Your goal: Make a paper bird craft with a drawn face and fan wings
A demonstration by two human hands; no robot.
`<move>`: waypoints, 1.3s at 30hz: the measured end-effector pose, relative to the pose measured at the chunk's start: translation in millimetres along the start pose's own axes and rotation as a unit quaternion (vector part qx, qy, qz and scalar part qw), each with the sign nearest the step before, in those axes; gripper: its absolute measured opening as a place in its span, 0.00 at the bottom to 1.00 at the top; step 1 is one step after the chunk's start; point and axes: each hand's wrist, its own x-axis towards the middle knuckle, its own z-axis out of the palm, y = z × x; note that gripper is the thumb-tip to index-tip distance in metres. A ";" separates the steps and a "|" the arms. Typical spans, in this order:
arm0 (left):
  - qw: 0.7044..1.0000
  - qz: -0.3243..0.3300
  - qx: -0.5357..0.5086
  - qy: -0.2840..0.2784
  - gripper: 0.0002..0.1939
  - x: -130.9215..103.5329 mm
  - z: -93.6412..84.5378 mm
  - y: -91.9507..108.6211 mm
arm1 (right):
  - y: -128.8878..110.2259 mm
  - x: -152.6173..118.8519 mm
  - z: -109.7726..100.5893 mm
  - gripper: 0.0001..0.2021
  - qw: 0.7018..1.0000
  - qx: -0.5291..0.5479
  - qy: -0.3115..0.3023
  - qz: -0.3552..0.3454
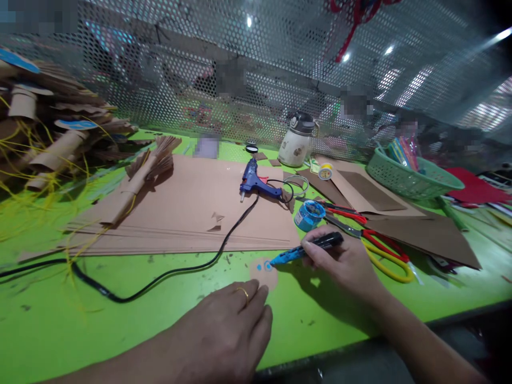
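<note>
Two hands at a green desk: one steadies a small paper piece, the other marks it in blue

At the far left of the desk point(36, 325), brown paper tubes with pleated paper and yellow strands lie in a heap point(72, 125). Just right of it, a single tube point(130, 186) rests on a broad stack of brown sheets point(200, 186). A black cord point(164, 276) crosses the near side, then runs over the stack to a blue glue gun point(256, 181) lying on its far right part, seemingly parked out of the work's way.

Nearer, the left hand point(230, 325) lies palm down, fingers together, fingertips at the near edge of the small paper piece point(264, 276); it presses rather than pinches, probably to stop sliding. The piece lies flat on the desk between the hands, bearing a blue dot and a blue ring. From the right, the right hand point(340, 261) is closed around a black pen point(306, 249) with a blue front end, slanted like a writing tool so its tip meets the ring.

Just beyond the pen stands an open jar of blue paint point(310, 215), handy for dipping, perhaps. Farther right lie yellow-and-red-handled scissors point(388, 253), and beyond them a green basket point(412, 178).
</note>
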 end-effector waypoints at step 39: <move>1.000 0.012 0.017 0.011 0.21 -2.6 9.7 -2.3 | 0.6 -0.8 1.1 0.09 1.000 0.018 0.006 0.017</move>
